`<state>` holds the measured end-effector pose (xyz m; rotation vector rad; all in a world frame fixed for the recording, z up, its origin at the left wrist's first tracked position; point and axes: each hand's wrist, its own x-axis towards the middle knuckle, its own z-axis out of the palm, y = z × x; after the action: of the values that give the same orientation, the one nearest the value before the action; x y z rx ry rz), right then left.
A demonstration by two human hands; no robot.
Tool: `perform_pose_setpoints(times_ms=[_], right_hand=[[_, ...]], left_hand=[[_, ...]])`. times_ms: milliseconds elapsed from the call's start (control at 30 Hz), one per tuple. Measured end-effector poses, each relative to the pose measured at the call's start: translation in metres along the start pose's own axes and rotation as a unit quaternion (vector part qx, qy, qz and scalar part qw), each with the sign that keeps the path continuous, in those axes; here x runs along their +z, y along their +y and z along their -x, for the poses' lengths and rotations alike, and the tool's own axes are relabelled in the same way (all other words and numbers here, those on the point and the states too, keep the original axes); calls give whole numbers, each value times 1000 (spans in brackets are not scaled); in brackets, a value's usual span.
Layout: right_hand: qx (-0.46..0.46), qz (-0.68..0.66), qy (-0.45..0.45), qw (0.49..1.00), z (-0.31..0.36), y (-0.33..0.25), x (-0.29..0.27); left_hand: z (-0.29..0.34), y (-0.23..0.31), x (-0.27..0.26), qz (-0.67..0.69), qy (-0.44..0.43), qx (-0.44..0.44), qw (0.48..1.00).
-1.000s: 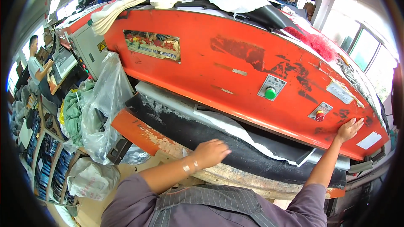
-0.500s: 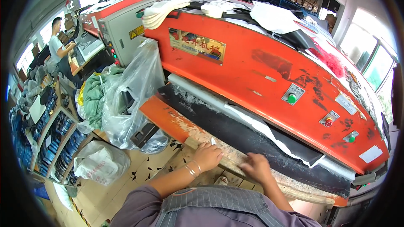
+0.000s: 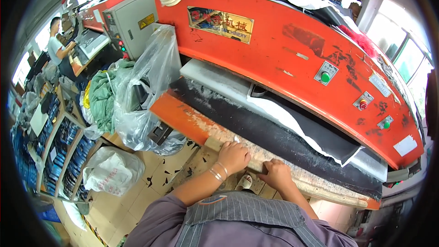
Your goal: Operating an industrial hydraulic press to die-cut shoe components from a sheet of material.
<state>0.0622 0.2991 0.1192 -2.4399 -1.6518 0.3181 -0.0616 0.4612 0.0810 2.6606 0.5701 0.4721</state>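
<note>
My left hand (image 3: 233, 157), with two bangles at the wrist, is closed over the wooden rail (image 3: 315, 190) along the machine's front edge. A small white piece (image 3: 236, 138) shows at its fingertips; whether the fingers hold it I cannot tell. A little to the right, my right hand (image 3: 277, 174) curls its fingers round the same rail. Beyond both hands lies a worn orange ledge (image 3: 171, 110) and a dusty black strip (image 3: 219, 105). Farther in, a black sheet with a white edge (image 3: 315, 132) hangs out over a thick white board (image 3: 215, 82) under the machine's beam.
The big orange machine (image 3: 274, 45) carries green buttons (image 3: 325, 77) and a red knob (image 3: 363, 104). Clear plastic bags (image 3: 155, 73) stand left of it, near a white sack (image 3: 112, 171) and a shelf of blue pieces (image 3: 68, 137). A person (image 3: 57, 48) works at the far left.
My right hand, loose and blurred above the rail before, has closed on it. My left hand remains on the rail. The view has tilted, showing more of the gap under the beam.
</note>
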Motion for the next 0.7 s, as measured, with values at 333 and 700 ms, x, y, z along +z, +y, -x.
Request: perform_pose_setpoints(times_ms=[333, 700], right_hand=[[177, -183, 62, 965, -121, -22, -37], [295, -294, 75, 906, -173, -4, -29]], left_hand=[[-17, -37, -40, 56, 4, 19, 998], [-1, -56, -33, 29, 28, 87, 995]])
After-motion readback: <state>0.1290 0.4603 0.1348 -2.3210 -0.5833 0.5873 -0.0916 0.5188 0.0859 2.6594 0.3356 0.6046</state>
